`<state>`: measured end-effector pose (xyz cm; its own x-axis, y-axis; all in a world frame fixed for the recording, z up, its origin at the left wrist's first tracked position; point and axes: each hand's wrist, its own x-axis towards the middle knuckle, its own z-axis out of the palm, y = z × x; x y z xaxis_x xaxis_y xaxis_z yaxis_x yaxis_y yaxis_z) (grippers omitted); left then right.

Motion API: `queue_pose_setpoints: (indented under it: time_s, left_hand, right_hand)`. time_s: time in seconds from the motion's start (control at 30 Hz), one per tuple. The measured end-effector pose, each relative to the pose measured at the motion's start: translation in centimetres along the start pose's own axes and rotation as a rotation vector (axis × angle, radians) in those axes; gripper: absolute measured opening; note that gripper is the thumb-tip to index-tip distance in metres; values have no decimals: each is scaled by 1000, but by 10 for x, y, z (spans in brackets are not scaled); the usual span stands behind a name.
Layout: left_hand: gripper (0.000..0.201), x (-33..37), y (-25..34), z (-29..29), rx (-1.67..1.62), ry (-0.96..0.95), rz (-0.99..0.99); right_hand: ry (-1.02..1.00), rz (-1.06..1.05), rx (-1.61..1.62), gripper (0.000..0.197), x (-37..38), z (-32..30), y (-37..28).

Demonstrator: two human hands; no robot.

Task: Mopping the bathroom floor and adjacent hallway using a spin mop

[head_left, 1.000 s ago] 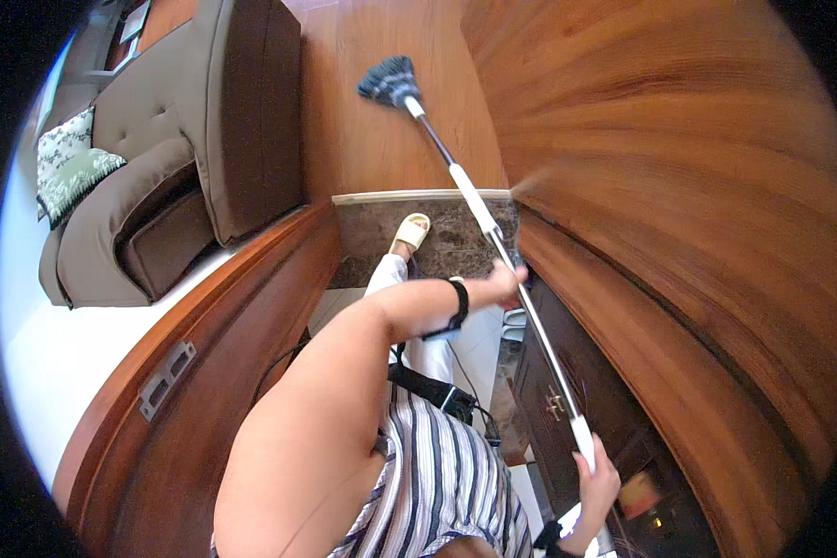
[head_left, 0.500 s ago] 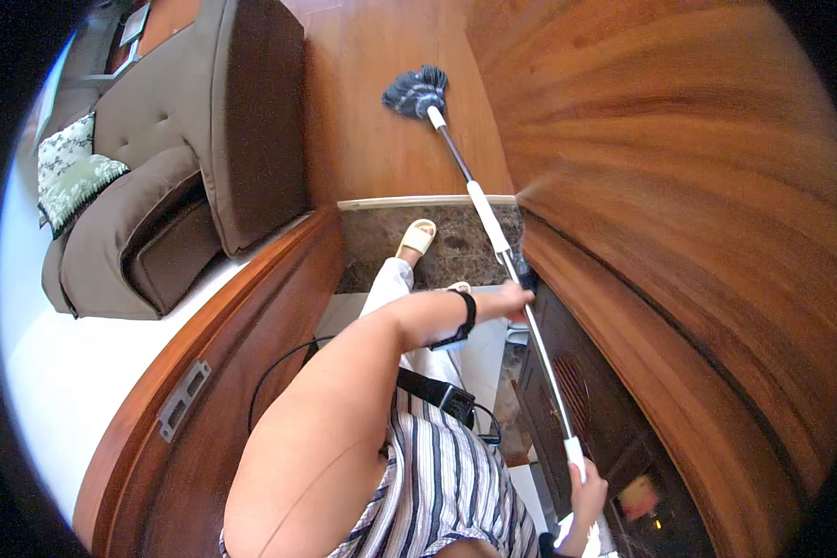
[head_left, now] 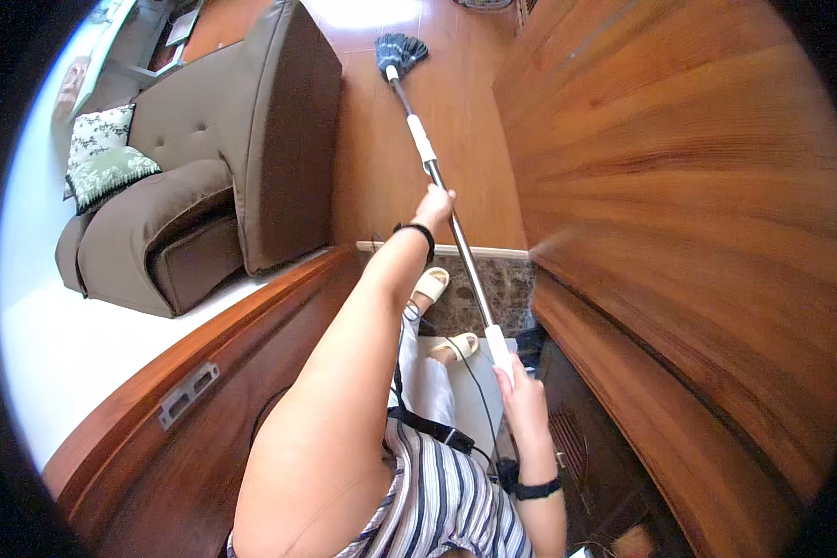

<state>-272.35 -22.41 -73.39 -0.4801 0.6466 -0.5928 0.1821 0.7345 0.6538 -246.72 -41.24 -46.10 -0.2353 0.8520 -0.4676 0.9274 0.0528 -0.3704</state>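
Observation:
A mop [head_left: 470,270] with a metal pole and white sleeves slants away from me. Its dark grey strand head [head_left: 401,56] rests on the wooden floor beyond the doorway. My left hand [head_left: 435,203], arm stretched forward, is closed round the pole just below the upper white sleeve. Lower down, my right hand [head_left: 523,395] grips the white end of the handle in front of my body. Each wrist wears a black band.
A brown sofa [head_left: 293,139] with patterned cushions [head_left: 112,172] stands at the left. The large wooden door [head_left: 679,186] fills the right side. A pale threshold strip [head_left: 484,251] separates dark marble from the wood floor [head_left: 372,121]. A door frame with a metal strike plate [head_left: 188,395] is at left.
The mop head has moved farther away and slightly left. Both hands have moved forward with the pole, the right one up from the lower right. My right foot now shows fully.

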Motion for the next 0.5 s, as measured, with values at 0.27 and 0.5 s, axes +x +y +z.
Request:
queue_pose_setpoints:
  time_s: [0.27,0.5]
  left_hand:
    - [27,-177,23,71,-611,-637,-270]
    - [49,-273,44,90,-473,-1120,-473]
  right_hand:
    - [114,296,-419,37,-125,-91,49]
    - [132,376,-539,24,-212,-160,35]
